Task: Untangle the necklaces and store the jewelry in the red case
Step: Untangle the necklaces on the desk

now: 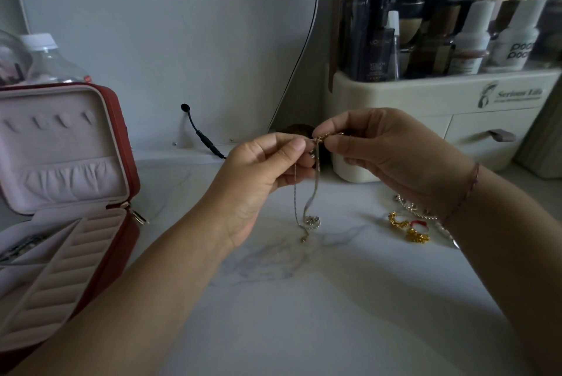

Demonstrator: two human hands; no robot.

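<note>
A thin tangled necklace chain (313, 193) hangs between my hands above the marble table (304, 299), its silver pendant (312, 221) resting near the surface. My left hand (261, 181) pinches the chain at the top from the left. My right hand (389, 150) pinches the small gold knot (320, 139) from the right. The red case (121, 168) stands open at the left, with a pink lining, ring rolls and a dark chain (21, 249) in one compartment. Gold earrings (409, 229), a red ring (419, 224) and a silver chain (407, 205) lie under my right wrist.
A cream cosmetics organiser (441, 120) with bottles and a drawer stands at the back right. A black cable (200, 136) plugs in by the mirror base at the back. A clear plastic bottle (45, 59) stands behind the case.
</note>
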